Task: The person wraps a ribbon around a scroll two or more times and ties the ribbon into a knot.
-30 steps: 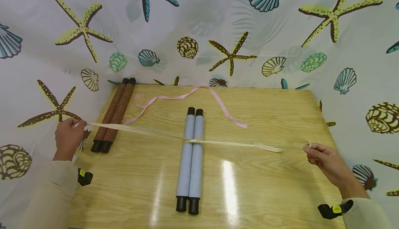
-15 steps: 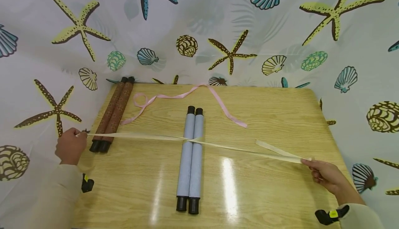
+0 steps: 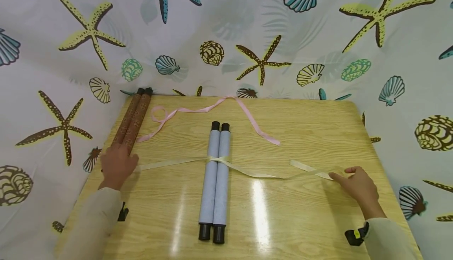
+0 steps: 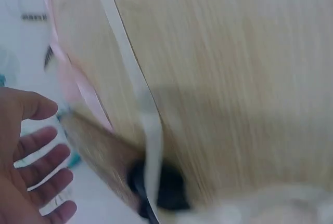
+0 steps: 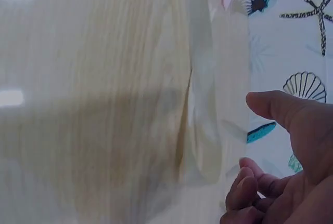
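Note:
Two light blue scrolls [image 3: 222, 197] with black end knobs lie side by side mid-table. A cream ribbon [image 3: 255, 175] crosses over itself on them, one tail stretching left and the other right. My left hand [image 3: 116, 165] hovers around the near ends of two brown scrolls [image 3: 138, 120], hiding those ends in the head view. In the left wrist view its fingers [image 4: 49, 156] are spread with nothing in them. Beside the looped right tail is my right hand [image 3: 357, 187]. The right wrist view shows its thumb [image 5: 265, 103] apart from the fingers, and the ribbon outside them.
A pink ribbon [image 3: 251, 118] lies in a loose curve along the back of the wooden table [image 3: 301, 212]. A patterned cloth [image 3: 226, 24] with starfish and shells rises behind the table and along both sides.
Both hands have let go of the cream ribbon, which has slackened from taut onto the table. The left hand has moved right, towards the brown scrolls; the right hand has shifted slightly left.

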Demonstrator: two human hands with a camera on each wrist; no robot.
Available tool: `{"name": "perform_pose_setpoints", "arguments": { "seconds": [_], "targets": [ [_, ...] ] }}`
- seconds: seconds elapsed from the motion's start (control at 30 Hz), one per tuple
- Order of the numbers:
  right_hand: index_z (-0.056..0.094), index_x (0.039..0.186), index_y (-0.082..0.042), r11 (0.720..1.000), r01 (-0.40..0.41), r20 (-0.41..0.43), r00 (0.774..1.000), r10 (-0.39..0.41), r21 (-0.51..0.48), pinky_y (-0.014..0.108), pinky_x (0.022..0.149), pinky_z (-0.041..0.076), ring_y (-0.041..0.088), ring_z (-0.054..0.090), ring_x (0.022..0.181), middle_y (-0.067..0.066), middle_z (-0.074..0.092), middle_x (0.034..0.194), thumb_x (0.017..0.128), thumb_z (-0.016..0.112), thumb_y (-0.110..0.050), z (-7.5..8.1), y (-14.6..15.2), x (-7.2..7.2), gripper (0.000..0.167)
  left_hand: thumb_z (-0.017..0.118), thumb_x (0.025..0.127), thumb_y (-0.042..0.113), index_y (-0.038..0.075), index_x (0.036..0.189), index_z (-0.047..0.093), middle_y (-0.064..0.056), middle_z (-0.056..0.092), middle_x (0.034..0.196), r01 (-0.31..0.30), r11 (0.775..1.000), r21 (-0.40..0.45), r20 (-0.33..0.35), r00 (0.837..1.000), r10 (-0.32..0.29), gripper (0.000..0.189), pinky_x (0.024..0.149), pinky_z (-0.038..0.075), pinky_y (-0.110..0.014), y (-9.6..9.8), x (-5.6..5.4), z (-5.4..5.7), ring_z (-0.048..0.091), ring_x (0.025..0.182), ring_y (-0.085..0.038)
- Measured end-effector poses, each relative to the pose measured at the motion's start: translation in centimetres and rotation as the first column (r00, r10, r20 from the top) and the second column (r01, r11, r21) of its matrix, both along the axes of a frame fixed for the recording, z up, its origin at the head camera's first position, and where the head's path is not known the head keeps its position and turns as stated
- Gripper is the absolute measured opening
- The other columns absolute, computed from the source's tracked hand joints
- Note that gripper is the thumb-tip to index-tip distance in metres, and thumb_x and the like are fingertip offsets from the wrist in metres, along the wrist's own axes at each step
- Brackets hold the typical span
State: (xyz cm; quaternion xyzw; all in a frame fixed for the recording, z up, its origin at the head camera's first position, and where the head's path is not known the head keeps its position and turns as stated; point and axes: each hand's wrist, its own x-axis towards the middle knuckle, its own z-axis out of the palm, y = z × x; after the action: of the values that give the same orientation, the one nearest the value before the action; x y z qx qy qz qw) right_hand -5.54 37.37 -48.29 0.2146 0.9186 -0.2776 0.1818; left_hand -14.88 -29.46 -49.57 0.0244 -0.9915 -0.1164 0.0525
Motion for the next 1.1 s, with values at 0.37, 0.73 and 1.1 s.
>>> {"name": "perform_pose_setpoints", "arguments": {
  "seconds": [0.37,0.73,1.1],
  "targets": [
    [0.066,0.112,-0.004,0.934,-0.354,-0.224,0.914,0.337,-0.038,0.030,0.055,0.039,0.017,0.050,0.063,0.015,0.065,0.097,0.097,0.064,-0.029,-0.9,-8.3,-3.6,0.029,0.062,0.097,0.019,0.006,0.123,0.067,-0.015,0.070,0.120,0.360,0.905,0.229,0.173,0.899,-0.402,0.029,0.092,0.048,-0.060,11.0,-1.6,-4.2,0.063,0.111,-0.039],
    [0.078,0.095,-0.018,0.837,-0.536,-0.202,0.813,0.547,0.107,0.032,0.064,0.050,0.010,0.058,0.076,0.000,0.067,0.091,0.092,0.071,-0.025,-4.3,-10.5,-3.1,0.009,0.066,0.096,0.024,0.015,0.093,0.074,-0.003,0.071,0.091,0.376,0.909,0.179,0.130,0.907,-0.401,0.012,0.078,0.050,-0.053,12.3,-1.5,-4.8,0.064,0.086,-0.027],
    [0.077,0.090,-0.019,0.854,-0.511,-0.225,0.824,0.519,0.100,0.031,0.060,0.049,0.009,0.059,0.071,0.000,0.068,0.089,0.092,0.071,-0.028,-4.3,-9.7,-3.2,0.011,0.053,0.105,0.029,0.008,0.085,0.061,0.002,0.048,0.066,0.270,0.815,0.513,0.190,0.890,-0.415,0.030,0.061,0.035,-0.029,9.6,-0.7,-4.3,0.038,0.056,-0.010]
  ]
}}
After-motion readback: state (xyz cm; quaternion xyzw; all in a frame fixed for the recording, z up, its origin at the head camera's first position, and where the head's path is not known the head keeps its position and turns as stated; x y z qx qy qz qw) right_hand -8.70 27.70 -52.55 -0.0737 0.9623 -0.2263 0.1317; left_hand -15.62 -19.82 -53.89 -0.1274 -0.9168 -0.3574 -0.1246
